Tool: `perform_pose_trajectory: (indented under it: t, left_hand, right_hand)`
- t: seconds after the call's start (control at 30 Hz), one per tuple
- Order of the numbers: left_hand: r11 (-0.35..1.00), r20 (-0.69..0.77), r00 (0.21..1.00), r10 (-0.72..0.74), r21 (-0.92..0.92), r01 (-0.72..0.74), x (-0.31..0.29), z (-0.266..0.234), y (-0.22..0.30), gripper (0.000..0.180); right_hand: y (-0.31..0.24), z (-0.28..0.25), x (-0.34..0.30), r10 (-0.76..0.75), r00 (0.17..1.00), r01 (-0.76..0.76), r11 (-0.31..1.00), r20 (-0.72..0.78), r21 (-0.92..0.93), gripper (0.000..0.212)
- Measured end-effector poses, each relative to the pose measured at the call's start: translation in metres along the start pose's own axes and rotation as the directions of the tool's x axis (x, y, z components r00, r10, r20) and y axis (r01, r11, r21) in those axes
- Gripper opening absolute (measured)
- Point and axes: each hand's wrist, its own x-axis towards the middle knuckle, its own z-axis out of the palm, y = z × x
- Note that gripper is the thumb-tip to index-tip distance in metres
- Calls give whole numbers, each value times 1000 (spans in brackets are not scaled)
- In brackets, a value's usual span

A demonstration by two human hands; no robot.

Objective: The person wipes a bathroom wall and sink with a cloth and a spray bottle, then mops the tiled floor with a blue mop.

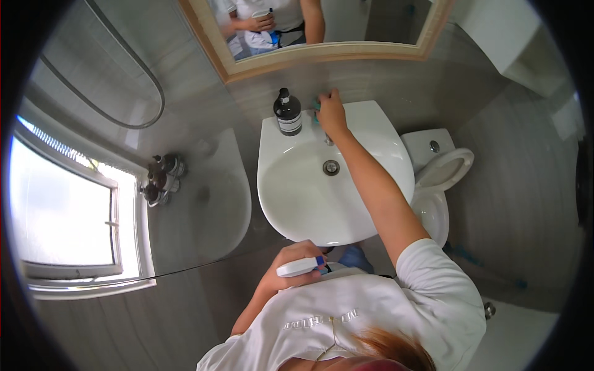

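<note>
My left hand (291, 258), close to my body in front of the basin, is wrapped round a spray bottle. The bottle's white trigger head (298, 267) with its blue nozzle shows clearly; its body is mostly hidden. Stretched across the white washbasin (291, 204), my right hand (332, 116) is at the tap (328, 140), whose upper part it covers. Its fingers are closed on a teal-green piece (316, 106), like a cloth or sponge, mostly hidden by the hand. A dark pump bottle (288, 112) with a pale label stands upright on the basin's back left corner.
The wood-framed mirror (328, 55) hangs above the basin. To the right is a toilet with its raised seat (447, 170). On the left are a glossy wall reflecting the basin, a rack of dark bottles (162, 179), a bright window (65, 210) and a shower hose (133, 55).
</note>
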Motion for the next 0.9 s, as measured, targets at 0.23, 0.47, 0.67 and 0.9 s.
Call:
perform_pose_trajectory:
  t: [0.23, 0.47, 0.67, 0.9]
  left_hand:
    - [991, -431, 901, 45, 130, 12, 3, 13, -10, 22]
    - [984, -654, 740, 158, 169, -61, 54, 29, 24, 18]
    - [991, -802, 592, 84, 131, 38, 110, 28, -3, 17]
    - [995, -866, 499, 35, 75, 61, 172, 9, -69, 39]
  right_hand:
    - [-30, -49, -42, -143, 933, 188, 976, 330, -109, 23]
    - [-7, -144, 5, -186, 792, -175, 844, 582, 507, 35]
    - [28, -154, 31, 95, 886, -434, 514, 454, 740, 50]
    - [32, -129, 31, 159, 832, -552, 148, 531, 821, 45]
